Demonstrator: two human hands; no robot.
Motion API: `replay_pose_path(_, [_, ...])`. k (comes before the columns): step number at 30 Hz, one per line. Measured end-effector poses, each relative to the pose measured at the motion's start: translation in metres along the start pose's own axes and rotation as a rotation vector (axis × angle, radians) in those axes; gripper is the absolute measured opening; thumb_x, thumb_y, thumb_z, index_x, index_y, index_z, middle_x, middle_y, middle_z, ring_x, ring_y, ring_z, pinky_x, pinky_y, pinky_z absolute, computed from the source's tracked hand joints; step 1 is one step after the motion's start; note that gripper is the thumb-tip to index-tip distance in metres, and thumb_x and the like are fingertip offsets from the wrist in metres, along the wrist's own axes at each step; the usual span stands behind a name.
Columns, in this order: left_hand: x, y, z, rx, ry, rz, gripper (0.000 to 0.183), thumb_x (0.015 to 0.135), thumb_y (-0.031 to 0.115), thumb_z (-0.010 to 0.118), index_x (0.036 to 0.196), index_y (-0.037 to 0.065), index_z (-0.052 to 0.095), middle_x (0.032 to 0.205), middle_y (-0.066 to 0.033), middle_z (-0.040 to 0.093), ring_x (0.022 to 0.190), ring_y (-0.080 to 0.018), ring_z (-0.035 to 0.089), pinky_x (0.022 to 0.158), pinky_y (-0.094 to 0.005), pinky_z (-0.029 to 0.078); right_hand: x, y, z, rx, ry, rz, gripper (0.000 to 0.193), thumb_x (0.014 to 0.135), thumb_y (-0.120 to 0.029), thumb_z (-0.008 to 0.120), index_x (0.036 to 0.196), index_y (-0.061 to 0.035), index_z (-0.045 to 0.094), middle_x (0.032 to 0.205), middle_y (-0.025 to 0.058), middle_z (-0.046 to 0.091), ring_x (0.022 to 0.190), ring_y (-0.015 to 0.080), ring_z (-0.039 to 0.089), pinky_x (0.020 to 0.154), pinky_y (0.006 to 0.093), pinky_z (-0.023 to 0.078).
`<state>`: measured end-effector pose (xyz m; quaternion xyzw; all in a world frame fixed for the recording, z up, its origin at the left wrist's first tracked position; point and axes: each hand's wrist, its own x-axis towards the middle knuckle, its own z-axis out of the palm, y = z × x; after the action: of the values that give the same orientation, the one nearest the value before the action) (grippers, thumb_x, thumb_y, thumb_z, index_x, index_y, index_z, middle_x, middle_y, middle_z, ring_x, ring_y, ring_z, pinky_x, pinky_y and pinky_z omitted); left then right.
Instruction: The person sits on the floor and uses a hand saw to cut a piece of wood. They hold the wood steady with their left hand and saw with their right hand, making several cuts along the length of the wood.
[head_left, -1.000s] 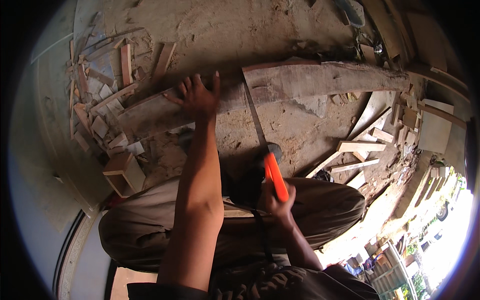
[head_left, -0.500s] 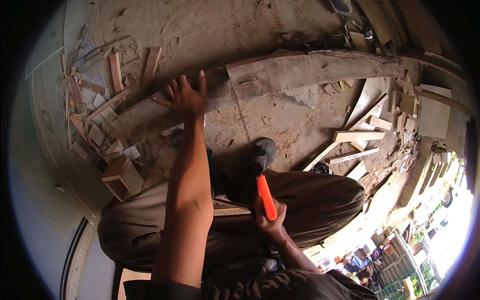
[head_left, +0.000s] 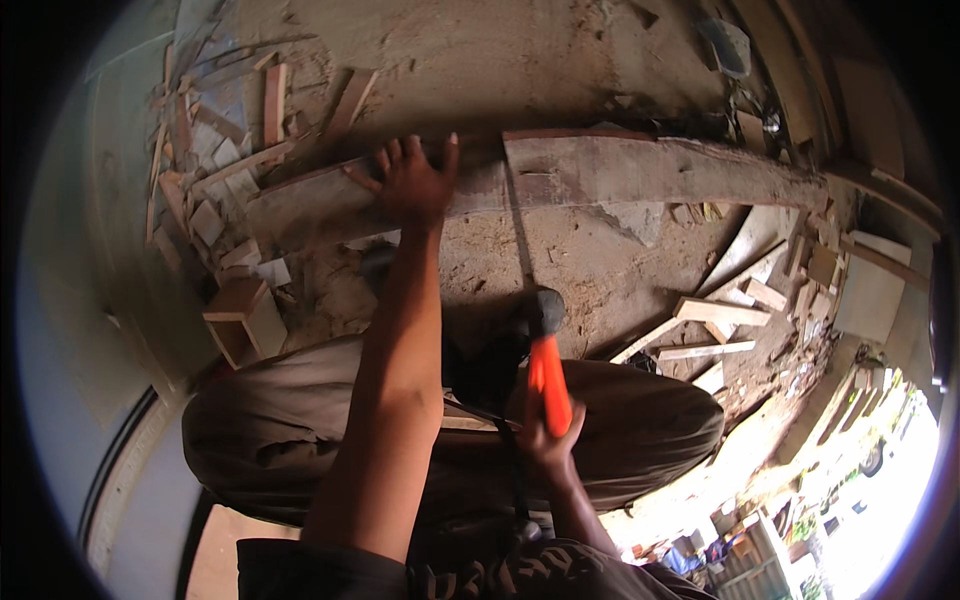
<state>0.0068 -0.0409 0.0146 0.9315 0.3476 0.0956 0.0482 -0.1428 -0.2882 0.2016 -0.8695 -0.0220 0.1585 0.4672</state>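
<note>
A long weathered wooden plank (head_left: 650,170) lies crosswise ahead of me. My left hand (head_left: 415,185) rests on its left part with fingers spread, holding it from above. My right hand (head_left: 548,435) is wrapped around the orange handle of a hand saw (head_left: 551,390), low between my knees. The thin blade, seen almost edge-on, runs away from me and meets the plank just right of my left hand, at a dark line across the wood. My right fingers are partly hidden by the handle. A dark shoe (head_left: 545,310) shows beside the blade.
Offcuts (head_left: 275,105) and small wood blocks litter the dirt floor on the left, near an open wooden box (head_left: 240,320). More light wood strips (head_left: 720,312) lie at the right. A pale wall (head_left: 90,400) stands close on my left.
The whole view has shifted, so the plank sits lower and further right in it. The saw handle appears slightly nearer the plank. My left hand stays on the wood.
</note>
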Motion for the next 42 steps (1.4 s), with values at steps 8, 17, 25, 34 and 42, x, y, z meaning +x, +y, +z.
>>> replay_pose_path(8, [0.002, -0.004, -0.002, -0.016, 0.054, 0.033, 0.064, 0.088, 0.063, 0.041, 0.102, 0.005, 0.065, 0.112, -0.0136, 0.061, 0.117, -0.029, 0.051, 0.105, -0.0721, 0.0, 0.025, 0.034, 0.059, 0.202, 0.089, 0.097, 0.01, 0.085, -0.009, 0.06, 0.078, -0.0015, 0.058, 0.061, 0.0061, 0.054, 0.054, 0.0112, 0.05, 0.051, 0.0292, 0.044])
replay_pose_path(17, [0.001, -0.001, -0.007, -0.033, -0.066, -0.003, 0.065, 0.089, 0.064, 0.04, 0.113, 0.007, 0.062, 0.116, -0.0126, 0.059, 0.121, -0.0297, 0.047, 0.105, -0.0715, 0.001, 0.044, 0.022, 0.03, 0.26, 0.017, 0.201, 0.014, 0.087, -0.004, 0.057, 0.074, 0.0015, 0.057, 0.059, 0.0008, 0.048, 0.054, 0.004, 0.044, 0.048, 0.0243, 0.035])
replay_pose_path(25, [0.005, -0.003, 0.005, -0.002, 0.091, 0.026, 0.065, 0.086, 0.064, 0.042, 0.098, 0.005, 0.067, 0.104, -0.0118, 0.063, 0.113, -0.0283, 0.052, 0.106, -0.0709, 0.003, 0.108, 0.083, 0.073, 0.537, -0.049, 0.222, 0.023, 0.088, -0.012, 0.057, 0.067, -0.0025, 0.055, 0.058, -0.0056, 0.047, 0.053, 0.0034, 0.041, 0.048, 0.0228, 0.034])
replay_pose_path(34, [0.002, 0.001, 0.003, -0.072, -0.024, -0.007, 0.062, 0.086, 0.064, 0.045, 0.111, 0.011, 0.063, 0.117, -0.0114, 0.06, 0.122, -0.0291, 0.048, 0.105, -0.0708, 0.002, 0.038, 0.078, 0.076, 0.544, 0.015, 0.163, 0.024, 0.082, -0.007, 0.065, 0.064, -0.0041, 0.05, 0.057, -0.0039, 0.051, 0.051, 0.0054, 0.044, 0.047, 0.0241, 0.034])
replay_pose_path(42, [-0.001, -0.003, 0.014, 0.005, 0.015, 0.041, 0.063, 0.086, 0.065, 0.044, 0.106, 0.009, 0.063, 0.118, -0.0117, 0.059, 0.12, -0.0295, 0.049, 0.104, -0.0725, 0.001, 0.114, 0.047, 0.056, 0.335, -0.2, 0.306, 0.015, 0.078, -0.013, 0.062, 0.07, -0.0013, 0.057, 0.059, 0.0092, 0.056, 0.051, 0.0192, 0.054, 0.05, 0.0333, 0.042])
